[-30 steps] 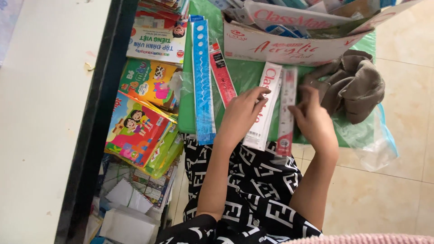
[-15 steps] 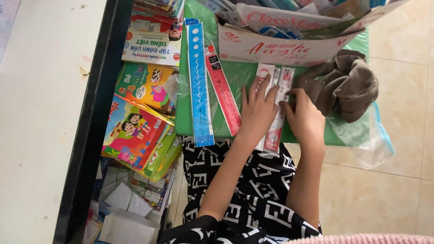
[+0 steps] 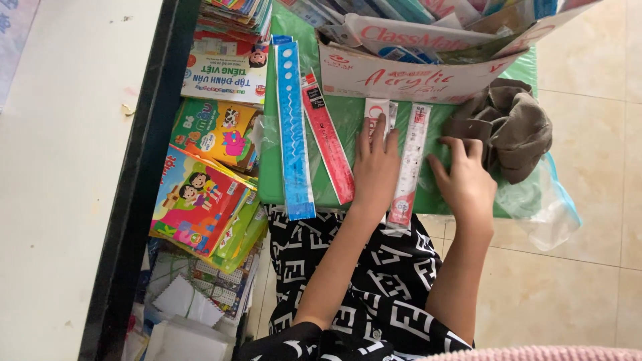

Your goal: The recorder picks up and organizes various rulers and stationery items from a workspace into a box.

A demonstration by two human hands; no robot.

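Hands have slid up: left hand [image 3: 376, 170] flat on white ruler pack [image 3: 376, 113], right hand [image 3: 466, 180] flat beside it, fingers spread.

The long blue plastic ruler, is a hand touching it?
No, the long blue plastic ruler lies alone on the green board, apart from the left hand.

from my seat the view is bright and evenly lit by soft daylight, with no hard shadows; only a faint shade sits under the left hand [image 3: 376, 167] and the right hand [image 3: 466, 182]. the white surface [image 3: 60, 187] on the left is nearly washed out, and the floor tiles [image 3: 588, 87] carry a mild sheen. focus is fairly sharp across the middle, softer at the bottom edge where pink fabric [image 3: 535, 353] blurs. the clear plastic bag [image 3: 548, 214] shows slight glare.
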